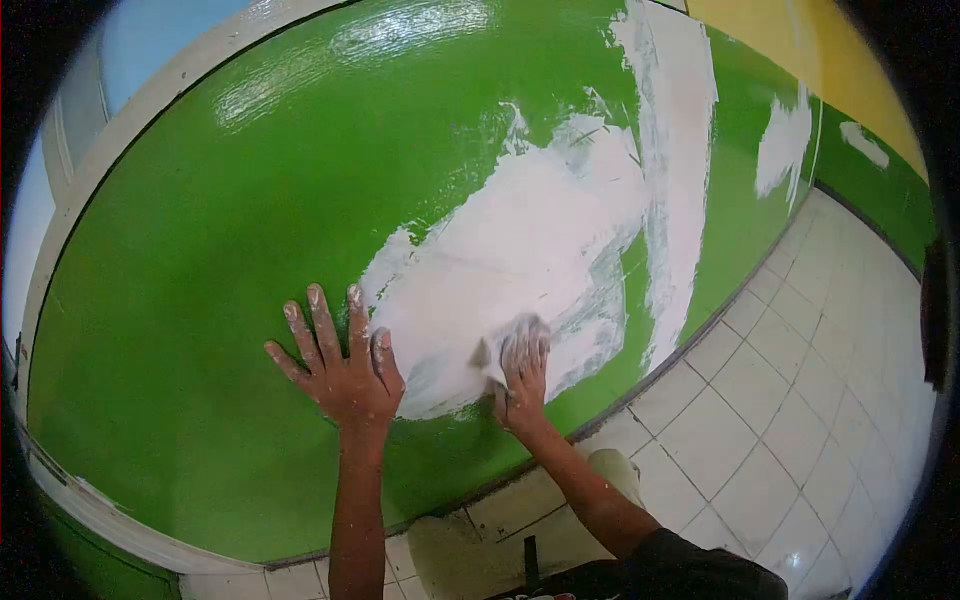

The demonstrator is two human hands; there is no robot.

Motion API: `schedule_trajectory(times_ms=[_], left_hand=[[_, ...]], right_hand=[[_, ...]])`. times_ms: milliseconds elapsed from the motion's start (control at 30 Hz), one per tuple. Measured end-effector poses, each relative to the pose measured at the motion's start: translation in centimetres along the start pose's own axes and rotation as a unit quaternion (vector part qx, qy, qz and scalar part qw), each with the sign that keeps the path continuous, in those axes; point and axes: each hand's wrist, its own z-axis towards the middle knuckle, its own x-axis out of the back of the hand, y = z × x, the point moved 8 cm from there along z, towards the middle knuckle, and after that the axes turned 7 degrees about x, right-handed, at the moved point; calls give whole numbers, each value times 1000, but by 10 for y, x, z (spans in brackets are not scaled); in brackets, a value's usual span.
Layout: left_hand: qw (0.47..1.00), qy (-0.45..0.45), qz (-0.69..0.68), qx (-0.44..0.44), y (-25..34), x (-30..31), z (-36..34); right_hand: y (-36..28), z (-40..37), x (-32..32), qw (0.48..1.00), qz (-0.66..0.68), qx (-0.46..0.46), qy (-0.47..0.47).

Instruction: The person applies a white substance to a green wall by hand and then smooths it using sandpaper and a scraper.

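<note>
You wear a black shirt (590, 582) with a short sleeve (690, 562) and pale khaki trousers (448, 560). Narrow dark strip (531, 562) noted against the trousers. White flecks on your left hand (358, 390), densest at the fingertips (315, 294).

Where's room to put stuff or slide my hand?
Bare tiled floor lies right of the green wall. A hand could pass over plain green between the pale frame and the left hand. It's crowded low on the big white patch, where the right hand is, and around the trousers.
</note>
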Motion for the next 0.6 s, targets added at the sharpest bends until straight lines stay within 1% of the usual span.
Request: schedule_trajectory(times_ms=[33, 67, 100, 133, 200, 233, 300, 333, 367, 400, 433, 467, 500, 533, 567, 600], left_hand=[[1000, 2, -3, -5, 0, 1, -1], [1000, 4, -6, -12, 0, 2, -1], [1000, 0, -5, -15, 0, 2, -2], [1000, -3, -1, -20, 0, 2, -4], [1000, -6, 3, -25, 1, 1, -6], [1000, -8, 3, -22, 1, 1, -7], [1000, -8, 2, -16, 3, 0, -8], [1000, -7, -1, -9, 5, 0, -9], [1000, -8, -3, -5, 6, 0, -9], [1000, -6, -2, -5, 5, -1, -8], [1000, -6, -4, -9, 6, -1, -8], [1000, -8, -7, -11, 6, -1, -10], [1000, -9, -6, -8, 5, -1, -12], [999, -11, 13, -33, 7, -3, -13], [998, -18, 32, -60, 7, -5, -17], [997, -21, 35, -61, 5, -6, -19]], right_hand=[[-12, -6, 15, 994, 21, 109, 14], [-32, -9, 30, 975, 43, 216, 28], [-16, 15, 43, 971, 118, 166, 124], [3, 53, 56, 951, 188, 113, 219], [27, 102, 76, 975, 17, 103, 194], [25, 105, 74, 976, 18, 101, 193], [27, 110, 70, 974, 47, 46, 218], [20, 85, 45, 845, 452, -85, 273], [-14, 68, 40, 688, 657, -90, 295], [-26, 16, 16, 885, 423, -3, 195], [-34, -25, -26, 984, 140, 84, 72], [-32, -22, -13, 984, 140, 84, 70], [-35, -18, 5, 979, 111, 161, 56], [-47, -6, 24, 967, 84, 236, 45], [-41, 27, 39, 982, 104, 148, 46], [-49, 67, 72, 969, 131, 146, 152]])
